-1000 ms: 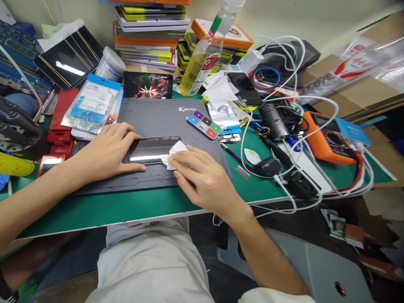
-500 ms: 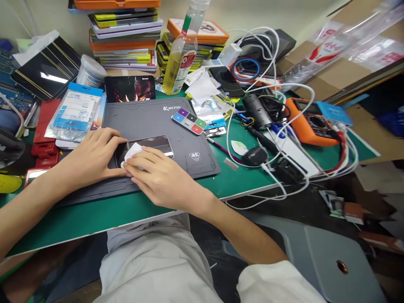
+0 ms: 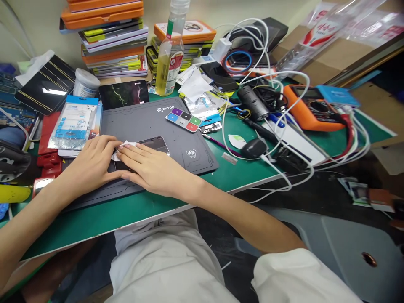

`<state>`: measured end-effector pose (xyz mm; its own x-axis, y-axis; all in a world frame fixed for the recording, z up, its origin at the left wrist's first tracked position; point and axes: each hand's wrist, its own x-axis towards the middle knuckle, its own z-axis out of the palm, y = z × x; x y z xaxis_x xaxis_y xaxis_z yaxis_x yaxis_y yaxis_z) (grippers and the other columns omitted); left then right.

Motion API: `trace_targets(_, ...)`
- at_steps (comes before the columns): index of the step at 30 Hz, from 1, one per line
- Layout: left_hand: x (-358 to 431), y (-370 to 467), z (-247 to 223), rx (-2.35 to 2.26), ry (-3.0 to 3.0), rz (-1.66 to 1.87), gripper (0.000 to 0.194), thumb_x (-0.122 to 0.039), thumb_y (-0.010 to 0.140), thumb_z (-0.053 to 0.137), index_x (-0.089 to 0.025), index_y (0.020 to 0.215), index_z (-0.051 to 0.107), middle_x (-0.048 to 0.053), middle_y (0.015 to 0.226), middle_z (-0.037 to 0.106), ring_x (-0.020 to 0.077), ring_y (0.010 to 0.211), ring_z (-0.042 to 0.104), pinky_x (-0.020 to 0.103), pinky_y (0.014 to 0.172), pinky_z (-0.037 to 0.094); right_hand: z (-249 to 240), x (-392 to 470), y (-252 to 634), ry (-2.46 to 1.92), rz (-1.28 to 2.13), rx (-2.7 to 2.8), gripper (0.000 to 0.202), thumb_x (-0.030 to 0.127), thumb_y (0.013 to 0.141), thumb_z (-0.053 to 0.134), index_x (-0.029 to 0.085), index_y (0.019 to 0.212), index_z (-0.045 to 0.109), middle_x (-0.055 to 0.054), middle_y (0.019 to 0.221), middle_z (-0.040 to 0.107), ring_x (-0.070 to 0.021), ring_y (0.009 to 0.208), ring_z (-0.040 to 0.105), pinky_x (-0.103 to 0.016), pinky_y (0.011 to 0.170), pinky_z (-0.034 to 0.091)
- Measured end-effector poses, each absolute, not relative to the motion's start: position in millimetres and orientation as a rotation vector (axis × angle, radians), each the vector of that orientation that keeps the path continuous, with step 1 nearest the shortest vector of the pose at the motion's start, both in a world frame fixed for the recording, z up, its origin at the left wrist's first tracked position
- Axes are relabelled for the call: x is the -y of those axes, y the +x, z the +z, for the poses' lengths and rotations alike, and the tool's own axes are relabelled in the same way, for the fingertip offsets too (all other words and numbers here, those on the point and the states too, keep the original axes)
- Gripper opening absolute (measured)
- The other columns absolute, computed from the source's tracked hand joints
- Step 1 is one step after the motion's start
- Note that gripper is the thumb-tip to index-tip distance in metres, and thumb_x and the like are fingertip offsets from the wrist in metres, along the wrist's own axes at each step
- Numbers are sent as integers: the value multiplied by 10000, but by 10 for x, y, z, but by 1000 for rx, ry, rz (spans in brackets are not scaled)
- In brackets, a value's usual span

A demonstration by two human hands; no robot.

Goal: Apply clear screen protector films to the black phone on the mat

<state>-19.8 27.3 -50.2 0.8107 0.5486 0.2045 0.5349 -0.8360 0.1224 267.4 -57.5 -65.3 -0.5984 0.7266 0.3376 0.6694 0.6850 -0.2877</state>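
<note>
A smartphone (image 3: 162, 144) with a dark, glossy face lies flat on a grey work mat (image 3: 158, 112). Around its left end is my left hand (image 3: 91, 162), thumb at the near edge and fingers at the far side, gripping it. My right hand (image 3: 151, 168) lies over the phone's middle, fingers together and pressing a crumpled white tissue (image 3: 117, 155) onto the surface. Much of the phone and tissue is hidden beneath my hands. The two thumbs nearly meet at the phone's near edge.
Behind the mat stand a lit tablet-like screen (image 3: 124, 93), a bottle of yellow liquid (image 3: 168, 63) and stacked cases (image 3: 113, 50). A colourful segmented strip (image 3: 183, 119) rests on the mat. To the right are tangled white cables (image 3: 225, 126) and an orange multimeter (image 3: 312, 107).
My right hand has slid the tissue left and away from me over the phone, and its fingers now lie flatter. The left hand stays at the phone's end. The camera view has shifted slightly.
</note>
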Motion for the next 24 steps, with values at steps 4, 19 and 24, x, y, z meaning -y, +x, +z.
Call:
trace_targets(4, -243, -131, -503, -920, 2861, 403, 897, -959, 1218, 642, -167, 1635, 686, 266, 1620, 724, 485, 1542, 718, 669, 1358, 602, -646, 579, 2944, -1177, 254, 2446, 635, 473, 1393, 518, 140, 1913, 667, -167, 2019, 590, -320, 1920, 553, -594, 1641, 403)
trace_targets(19, -93, 14, -464, -938, 2861, 323, 761, -774, 1294, 600, -174, 1743, 737, 244, 1671, 764, 451, 1542, 754, 629, 1388, 579, -821, 1293, 3470, -1264, 43, 2283, 757, 258, 1321, 693, 273, 2048, 483, -132, 1964, 643, -369, 1803, 686, -623, 1523, 612)
trace_targets(24, -143, -10, -475, -887, 2888, 325, 742, -764, 1297, 597, -207, 1745, 794, 229, 1642, 825, 421, 1466, 834, 592, 1315, 666, -873, 1176, 3505, -1233, 34, 2163, 520, 152, 1302, 666, 297, 1772, 837, -78, 1765, 834, -341, 1607, 861, -561, 1409, 733)
